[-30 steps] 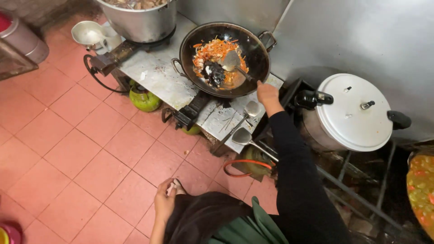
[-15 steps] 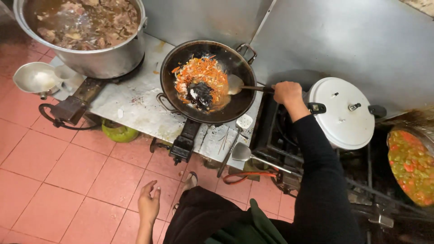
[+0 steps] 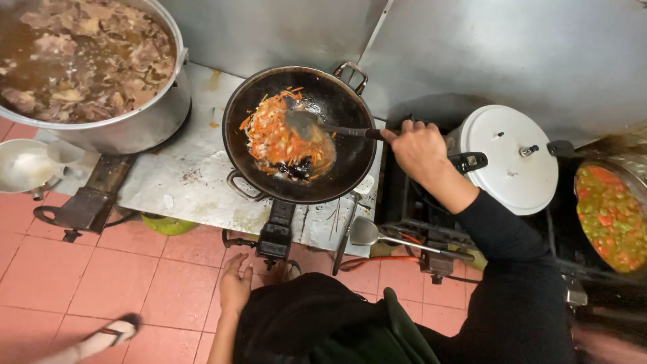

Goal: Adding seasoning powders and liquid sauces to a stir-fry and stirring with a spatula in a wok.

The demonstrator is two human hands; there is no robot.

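A black wok (image 3: 344, 114) sits on a burner and holds shredded orange and white vegetables (image 3: 275, 136) with some dark pieces. My right hand (image 3: 419, 149) grips the dark handle of a metal spatula (image 3: 303, 124), whose blade rests in the food. My left hand (image 3: 234, 286) hangs low by my side over the red tiled floor, fingers loose and holding nothing. My dark sleeve runs down to the lower right.
A big metal pot of brown meat broth (image 3: 87, 61) stands at the upper left. A white-lidded pressure cooker (image 3: 512, 158) is right of the wok, a pan of green and red stew (image 3: 610, 216) beyond it. A ladle (image 3: 367, 232) lies below the wok. A small bowl (image 3: 23, 165) is far left.
The view has moved closer and shifted right over the stove. My right hand has slid the spatula blade from the wok's right side into the vegetables. My left hand stays hanging down.
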